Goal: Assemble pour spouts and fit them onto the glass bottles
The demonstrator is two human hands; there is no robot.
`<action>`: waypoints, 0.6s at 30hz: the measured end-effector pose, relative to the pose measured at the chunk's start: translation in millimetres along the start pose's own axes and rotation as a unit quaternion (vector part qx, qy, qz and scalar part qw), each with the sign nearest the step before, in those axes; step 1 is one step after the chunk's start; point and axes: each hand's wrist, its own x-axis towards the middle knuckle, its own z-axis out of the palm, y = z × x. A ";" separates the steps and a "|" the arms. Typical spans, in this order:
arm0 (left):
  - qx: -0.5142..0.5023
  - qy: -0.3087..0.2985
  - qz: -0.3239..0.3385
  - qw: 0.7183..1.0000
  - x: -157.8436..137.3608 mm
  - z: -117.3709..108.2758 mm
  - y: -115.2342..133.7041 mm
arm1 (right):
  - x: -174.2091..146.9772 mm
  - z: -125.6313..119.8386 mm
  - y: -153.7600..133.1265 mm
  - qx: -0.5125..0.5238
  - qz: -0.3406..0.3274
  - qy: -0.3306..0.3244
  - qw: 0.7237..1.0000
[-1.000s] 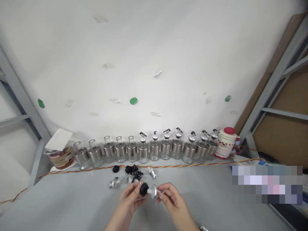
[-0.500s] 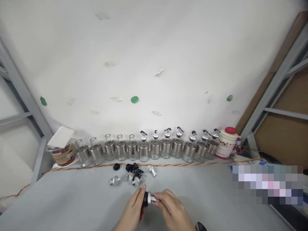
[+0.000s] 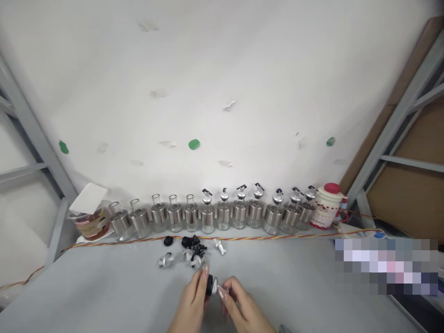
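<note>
Low in the view, over the grey table (image 3: 132, 291), both hands are closed on one bottle pourer (image 3: 214, 286) with a black stopper end and a silver collar. My left hand (image 3: 194, 296) grips the black end, thumb on top. My right hand (image 3: 239, 303) pinches the silver spout side, its fingertips hiding most of the spout. Just beyond the hands lies a loose pile of black stoppers (image 3: 196, 245) and silver pourer tops (image 3: 165, 261). Another silver top (image 3: 219, 246) lies to the right of the pile.
Along the wall stands a row of glass bottles with steel sleeves; those on the left (image 3: 158, 215) are open-necked, those on the right (image 3: 255, 208) carry pourers. A plastic tub (image 3: 90, 224) ends the row at left, a red-topped jar (image 3: 326, 208) at right. A twisted cord (image 3: 249, 238) runs in front.
My right hand has shifted its grip along the spout, its fingers now curled lower. My left hand keeps hold of the black end, nearly still. The loose parts lie as before.
</note>
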 end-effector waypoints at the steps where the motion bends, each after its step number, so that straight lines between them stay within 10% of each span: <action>1: -0.011 -0.005 -0.023 1.000 1.0 0.2 3.3 | 0.2 0.7 -1.0 0.022 0.015 -0.007 1.000; 6: -0.023 0.021 -0.011 0.999 -3.3 4.8 2.9 | 0.6 5.9 2.3 0.057 0.041 -0.013 0.997; 18: -0.127 -0.017 -0.111 0.986 -19.7 7.8 7.3 | -6.2 10.3 19.0 -0.219 -0.240 0.191 0.926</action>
